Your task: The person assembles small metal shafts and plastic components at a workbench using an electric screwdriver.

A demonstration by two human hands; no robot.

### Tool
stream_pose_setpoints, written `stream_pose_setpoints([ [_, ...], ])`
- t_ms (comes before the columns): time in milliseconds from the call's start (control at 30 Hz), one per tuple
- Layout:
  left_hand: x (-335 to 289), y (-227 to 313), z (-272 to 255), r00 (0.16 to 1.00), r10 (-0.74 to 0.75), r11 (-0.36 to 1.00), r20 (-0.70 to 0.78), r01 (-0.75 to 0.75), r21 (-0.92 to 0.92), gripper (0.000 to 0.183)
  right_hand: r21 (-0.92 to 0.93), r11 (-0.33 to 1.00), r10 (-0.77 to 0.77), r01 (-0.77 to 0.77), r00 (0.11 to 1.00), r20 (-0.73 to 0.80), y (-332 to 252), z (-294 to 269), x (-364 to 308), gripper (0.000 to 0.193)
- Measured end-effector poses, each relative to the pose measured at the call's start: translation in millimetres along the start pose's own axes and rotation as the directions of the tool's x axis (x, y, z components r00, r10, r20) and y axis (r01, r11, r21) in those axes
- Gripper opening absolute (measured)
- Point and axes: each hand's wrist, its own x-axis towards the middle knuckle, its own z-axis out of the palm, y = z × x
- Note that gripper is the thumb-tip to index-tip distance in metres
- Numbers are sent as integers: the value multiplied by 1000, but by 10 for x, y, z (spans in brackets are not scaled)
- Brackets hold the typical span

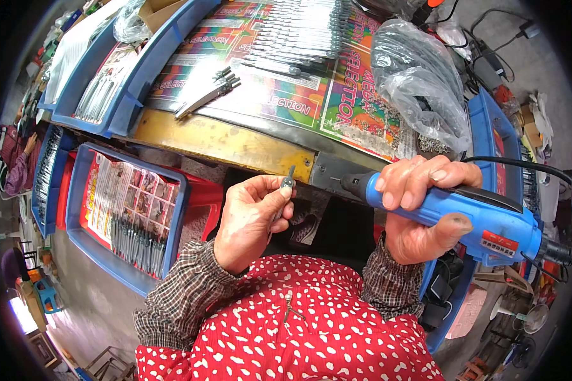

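My left hand (251, 219) pinches a small grey metal piece (286, 185) upright between thumb and fingers, just below the table's yellow edge (222, 143). My right hand (419, 213) grips a blue corded rotary tool (483, 222), its black nose (349, 184) pointing left toward the metal piece, a short gap away. Rows of similar metal pieces (299, 35) lie on the colourful printed sheet (286, 95) covering the table, and a few loose ones (210, 95) lie nearer me.
A clear plastic bag (419, 82) of small parts sits on the table's right. Blue trays (124, 216) with metal pieces stand at the left, another blue tray (127, 70) on the table. Cables (515, 162) run at the right. A metal piece lies on my red dotted apron (311, 330).
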Motion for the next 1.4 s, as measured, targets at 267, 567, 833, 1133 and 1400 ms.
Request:
stream_pose_setpoints([
  [267, 79, -50, 4, 999, 39, 999, -35, -38, 31, 12, 15, 1000, -9, 9, 1000, 21, 1, -24, 4, 48],
  [567, 84, -85, 43, 997, 36, 998, -74, -33, 50, 13, 0, 997, -72, 74, 969, 235, 131, 40, 45, 53],
  [833, 78, -75, 30, 998, 28, 1000, -64, -28, 4, 12, 32, 999, -27, 16, 933, 360, 255, 169, 108, 54],
  [1133, 71, -99, -1, 998, 50, 998, -27, -50, 27, 15, 19, 1000, -3, -5, 929, 371, 294, 204, 116, 53],
  [1400, 71, -96, 12, 996, 50, 999, -71, -50, 13, 13, 33, 999, -24, 12, 916, 400, 297, 198, 114, 55],
])
